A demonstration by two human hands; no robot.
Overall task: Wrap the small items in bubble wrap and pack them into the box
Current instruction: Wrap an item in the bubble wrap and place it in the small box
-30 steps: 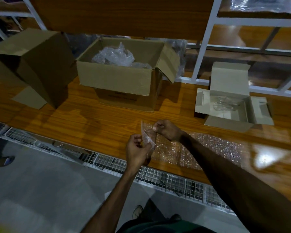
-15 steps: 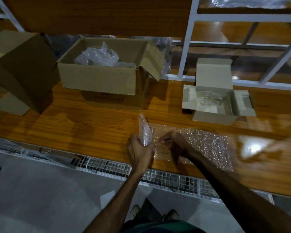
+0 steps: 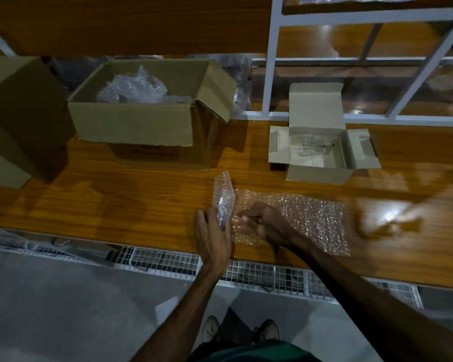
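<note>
A sheet of bubble wrap (image 3: 309, 218) lies flat on the wooden table (image 3: 141, 199) near its front edge. Its left end (image 3: 223, 197) is folded upward, and my left hand (image 3: 211, 236) holds that raised part. My right hand (image 3: 266, 223) rests on the sheet with curled fingers pinching the wrap just right of the fold. Whether a small item sits inside the fold I cannot tell. An open brown cardboard box (image 3: 141, 126) stands behind, with crumpled bubble wrap (image 3: 134, 87) inside. A small grey carton (image 3: 322, 150) at the right holds clear glass items (image 3: 311, 146).
A second brown box (image 3: 24, 113) lies on its side at the far left. White shelf posts (image 3: 271, 61) rise behind the table. A wire-mesh tray (image 3: 154, 257) runs under the table's front edge, above the grey floor.
Both hands came down from above the table to the sheet. My right hand dropped onto the wrap, and my left now holds the folded end upright.
</note>
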